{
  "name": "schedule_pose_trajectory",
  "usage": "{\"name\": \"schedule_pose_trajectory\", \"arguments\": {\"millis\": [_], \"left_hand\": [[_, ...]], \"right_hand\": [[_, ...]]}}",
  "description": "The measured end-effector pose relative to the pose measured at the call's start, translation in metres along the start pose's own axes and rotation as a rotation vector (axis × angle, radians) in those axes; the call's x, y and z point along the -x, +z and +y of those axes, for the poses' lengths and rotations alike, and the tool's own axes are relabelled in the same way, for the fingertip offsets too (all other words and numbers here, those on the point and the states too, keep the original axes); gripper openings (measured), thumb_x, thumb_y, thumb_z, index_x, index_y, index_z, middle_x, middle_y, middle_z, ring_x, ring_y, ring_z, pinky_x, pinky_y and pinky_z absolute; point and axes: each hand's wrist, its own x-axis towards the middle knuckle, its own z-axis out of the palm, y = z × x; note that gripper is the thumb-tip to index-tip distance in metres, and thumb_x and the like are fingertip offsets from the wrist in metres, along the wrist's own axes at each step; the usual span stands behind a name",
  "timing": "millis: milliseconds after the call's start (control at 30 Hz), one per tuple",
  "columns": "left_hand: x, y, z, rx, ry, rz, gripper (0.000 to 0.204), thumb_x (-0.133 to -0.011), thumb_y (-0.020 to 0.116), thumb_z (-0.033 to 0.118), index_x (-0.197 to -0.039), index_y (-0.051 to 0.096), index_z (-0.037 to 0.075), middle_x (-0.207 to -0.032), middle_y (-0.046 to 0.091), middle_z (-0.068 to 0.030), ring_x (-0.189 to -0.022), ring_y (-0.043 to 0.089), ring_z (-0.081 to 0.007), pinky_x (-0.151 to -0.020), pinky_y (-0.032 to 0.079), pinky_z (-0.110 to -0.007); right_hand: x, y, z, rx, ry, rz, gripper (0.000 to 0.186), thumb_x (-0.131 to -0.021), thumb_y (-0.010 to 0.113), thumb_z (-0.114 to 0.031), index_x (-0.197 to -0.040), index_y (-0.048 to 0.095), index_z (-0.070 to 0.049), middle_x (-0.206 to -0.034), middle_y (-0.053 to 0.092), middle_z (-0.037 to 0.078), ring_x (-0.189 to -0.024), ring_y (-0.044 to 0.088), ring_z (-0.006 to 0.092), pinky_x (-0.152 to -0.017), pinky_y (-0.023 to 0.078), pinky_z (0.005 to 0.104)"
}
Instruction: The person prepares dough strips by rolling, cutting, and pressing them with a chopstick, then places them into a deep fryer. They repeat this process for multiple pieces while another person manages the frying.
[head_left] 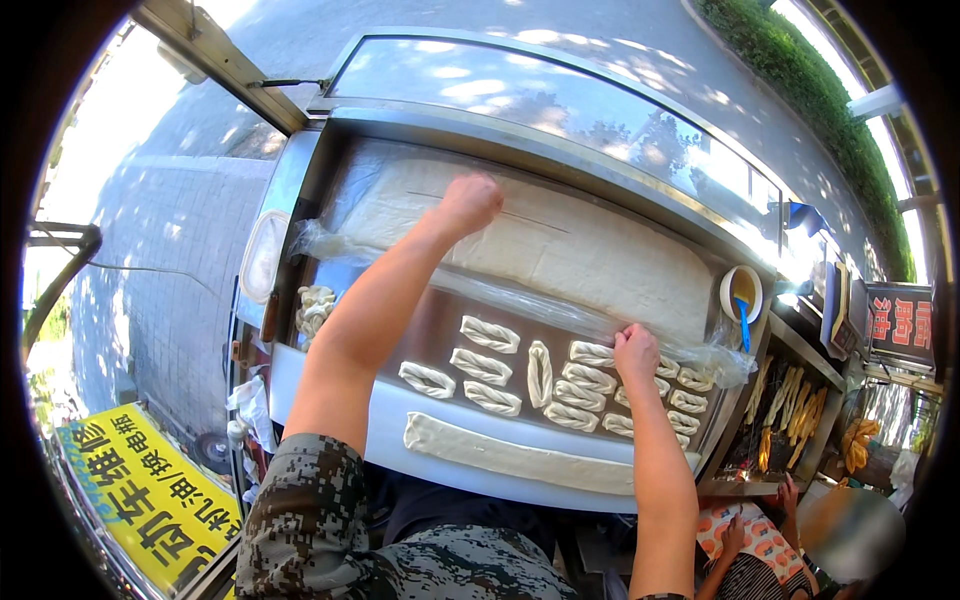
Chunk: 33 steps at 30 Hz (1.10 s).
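Observation:
A wide sheet of pale dough (600, 255) lies along the far side of the metal worktop, with a bunched clear plastic film (530, 298) along its near edge. My left hand (470, 203) is closed above the dough sheet; what its fingers hold, if anything, is hidden. At the film's near edge, my right hand (636, 353) is closed with its fingertips on the film. Several twisted dough pieces (489, 334) lie in groups on the brown surface below. Nearest to me, a long flat dough strip (520, 455) rests on a white board (385, 425).
A white bowl (741, 290) with a blue-handled utensil stands at the right end. Beyond it, a rack (790, 405) holds browned fried sticks. A glass panel (540, 95) edges the far side. Another person's hand (788, 495) shows at lower right. More dough (316, 310) lies left.

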Motion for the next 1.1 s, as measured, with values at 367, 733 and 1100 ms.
{"name": "schedule_pose_trajectory", "arguments": {"millis": [367,733,1100], "left_hand": [[0.009,0.002,0.034,0.124,-0.041,-0.018,0.01,-0.081,0.065,0.016,-0.081,0.071,0.009,-0.09,0.069,-0.0107,-0.093,0.064,-0.0312,-0.08,0.051,-0.044],[-0.063,0.045,0.235,0.171,0.177,0.033,0.01,-0.077,0.063,0.009,-0.078,0.072,0.007,-0.088,0.07,-0.0132,-0.091,0.066,-0.0319,-0.079,0.053,-0.042],[-0.098,0.08,0.326,0.212,0.188,-0.033,0.014,-0.077,0.06,0.009,-0.079,0.074,0.008,-0.086,0.072,-0.0153,-0.085,0.07,-0.0328,-0.069,0.056,-0.042]], "right_hand": [[0.001,-0.006,-0.004,-0.008,0.018,-0.026,0.015,-0.08,0.073,-0.019,-0.082,0.066,-0.005,-0.087,0.069,0.016,-0.087,0.065,0.036,-0.077,0.051,0.0467],[0.001,0.002,0.006,-0.038,-0.034,0.049,0.014,-0.08,0.072,-0.017,-0.081,0.065,-0.005,-0.084,0.068,0.014,-0.084,0.064,0.0355,-0.076,0.051,0.046],[0.004,0.008,0.005,-0.019,-0.06,0.064,0.021,-0.079,0.075,-0.02,-0.091,0.064,-0.006,-0.088,0.066,0.011,-0.087,0.063,0.0292,-0.081,0.05,0.0388]]}}
